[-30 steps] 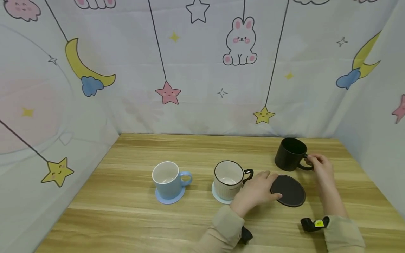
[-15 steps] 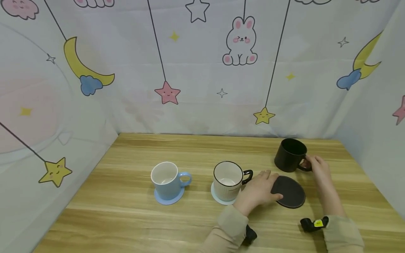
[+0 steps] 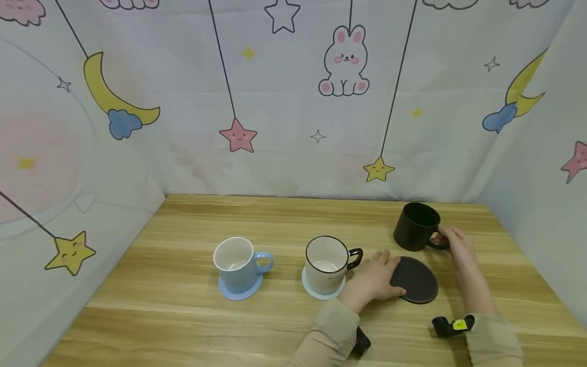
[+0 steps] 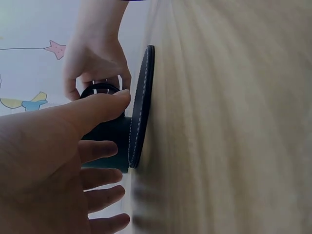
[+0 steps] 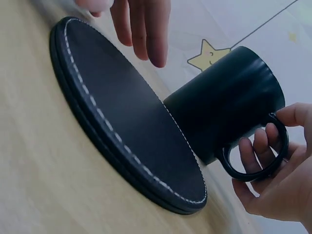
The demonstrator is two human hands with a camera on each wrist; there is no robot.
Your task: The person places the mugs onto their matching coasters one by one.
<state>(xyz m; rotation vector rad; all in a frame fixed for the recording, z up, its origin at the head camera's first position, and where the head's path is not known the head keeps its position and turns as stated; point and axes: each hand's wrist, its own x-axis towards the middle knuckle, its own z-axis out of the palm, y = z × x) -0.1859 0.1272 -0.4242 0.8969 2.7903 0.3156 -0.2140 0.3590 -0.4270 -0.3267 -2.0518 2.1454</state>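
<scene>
A black mug [image 3: 412, 229] stands upright on the table behind a round black coaster [image 3: 417, 281]. My right hand [image 3: 458, 245] grips the mug's handle, with fingers passed through the loop, as the right wrist view shows beside the handle [image 5: 239, 176]. At the coaster's left side is my left hand [image 3: 377, 278], its fingers extended and spread. The left thumb [image 4: 109, 103] lies close to the coaster's edge; whether it touches is unclear. White stitching runs round the coaster's rim in both wrist views.
A white mug with a black rim [image 3: 325, 265] stands on a pale blue coaster [image 3: 316, 294], just left of my left hand. Farther left, a light blue mug [image 3: 236, 270] sits on a blue coaster [image 3: 228, 294]. A printed cloth [image 3: 284, 168] walls the table's back and sides.
My right fingers have moved from the outer side of the handle to inside its loop. Mugs and coasters stay put; the left hand is nearly still, and the head view has shifted slightly.
</scene>
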